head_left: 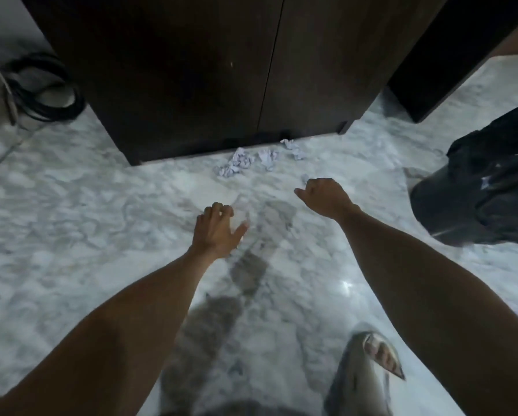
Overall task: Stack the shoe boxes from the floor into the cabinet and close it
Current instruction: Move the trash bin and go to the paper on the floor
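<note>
A: Head view is showing both bare arms reaching forward over the marble floor (pixel 71 205), with the dark wooden cabinet (pixel 176 70) standing straight ahead of the hands. Its two doors are sitting flush, meeting at a thin vertical seam (pixel 271 64) that is running up and away from the fingers.

B: Which hand is lying nearer that seam?

A: Right hand (pixel 323 196), I would judge. It is hovering just short of the cabinet's foot, slightly to the right of the seam, fingers curling into a loose fist around nothing. Left hand (pixel 217 232) is hanging further back and to the left, fingers spreading and half bent, also holding nothing.

B: And the shoe boxes?

A: None are showing anywhere on the floor. Ahead of the right hand, between it and the cabinet base, only crumpled paper scraps (pixel 236 165) are lying. Off to the right of that hand a glossy black bag (pixel 476 190) is sitting; far left, a coil of black cable (pixel 44 88).

B: So the task is looking nearly finished?

A: That is my reading: the doors are appearing shut, so the boxes are presumably inside, though nothing is proving it. The picture is blurring with motion, so the finer finger detail is staying uncertain.
</note>
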